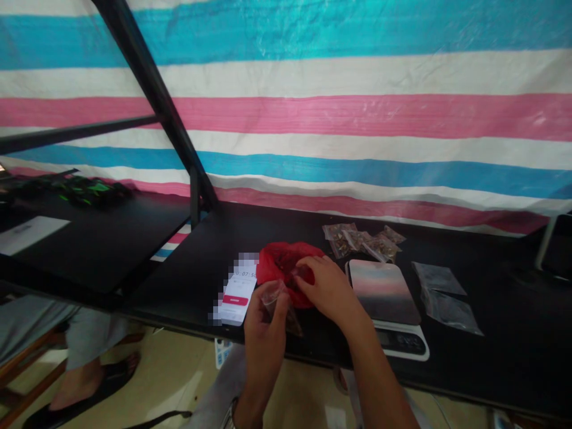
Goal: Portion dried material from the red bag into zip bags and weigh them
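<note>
My left hand (pixel 267 319) is closed on a small clear plastic bag (pixel 273 293), held by its upper part near the table's front edge. The bag's lower end hangs below my fingers, with something brownish in it. My right hand (pixel 325 287) is over the mouth of a red plastic bag (pixel 273 257), fingers curled in at its opening. What those fingers grip is too small to make out. Dark contents show inside the red bag. To the right of my right hand lies a kitchen scale (pixel 382 292) with a bare metal plate.
Several filled clear bags (pixel 363 241) lie behind the scale. Flat clear bags (pixel 447 298) are to its right. A phone (pixel 236 295) showing a timer lies left of the red bag. A black metal frame (pixel 152 89) and striped sheeting (pixel 357 113) stand behind the black table (pixel 179 283).
</note>
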Demonstrator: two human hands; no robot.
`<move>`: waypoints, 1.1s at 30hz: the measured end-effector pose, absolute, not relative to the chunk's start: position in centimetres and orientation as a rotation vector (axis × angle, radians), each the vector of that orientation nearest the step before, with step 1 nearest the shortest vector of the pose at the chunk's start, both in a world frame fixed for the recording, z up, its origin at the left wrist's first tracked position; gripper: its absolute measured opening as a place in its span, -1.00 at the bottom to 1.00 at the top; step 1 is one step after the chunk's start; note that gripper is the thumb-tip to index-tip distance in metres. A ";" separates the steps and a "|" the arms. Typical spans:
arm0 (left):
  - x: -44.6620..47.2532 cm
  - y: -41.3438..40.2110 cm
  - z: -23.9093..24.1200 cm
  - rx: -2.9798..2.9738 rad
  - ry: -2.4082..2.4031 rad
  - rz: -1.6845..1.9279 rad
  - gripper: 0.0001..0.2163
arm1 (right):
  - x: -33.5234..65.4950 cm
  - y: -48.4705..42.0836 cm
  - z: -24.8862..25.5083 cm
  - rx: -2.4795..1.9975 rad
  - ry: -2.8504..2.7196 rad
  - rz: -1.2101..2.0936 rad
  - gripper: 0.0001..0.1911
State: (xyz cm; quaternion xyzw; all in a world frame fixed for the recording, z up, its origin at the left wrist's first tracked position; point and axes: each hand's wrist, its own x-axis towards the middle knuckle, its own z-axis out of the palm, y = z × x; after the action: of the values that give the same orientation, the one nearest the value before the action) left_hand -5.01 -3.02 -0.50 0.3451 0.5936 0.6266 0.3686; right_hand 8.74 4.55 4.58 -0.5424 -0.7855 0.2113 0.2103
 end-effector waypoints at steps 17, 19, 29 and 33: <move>-4.9 -2.0 -0.3 0.762 1.466 1.638 -0.43 | 10.3 4.0 5.0 -1.585 -2.025 0.805 -0.78; -4.8 -2.0 -0.4 0.818 1.452 1.625 -0.47 | 11.1 4.1 5.0 -1.576 -1.987 0.809 -0.78; -3.7 -2.6 -0.9 1.141 1.417 1.531 -0.58 | 13.0 2.6 8.0 -1.214 -1.806 0.897 -0.80; -3.7 -2.6 -0.7 1.178 1.438 1.530 -0.58 | 12.3 1.5 9.0 -1.160 -1.886 0.883 -0.73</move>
State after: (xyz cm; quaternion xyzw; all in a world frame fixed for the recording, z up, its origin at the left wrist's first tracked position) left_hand -3.72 -2.64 -0.73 0.4566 0.5573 0.5934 0.3589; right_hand 12.26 1.48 8.97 -0.4521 -0.7350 0.3441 0.3701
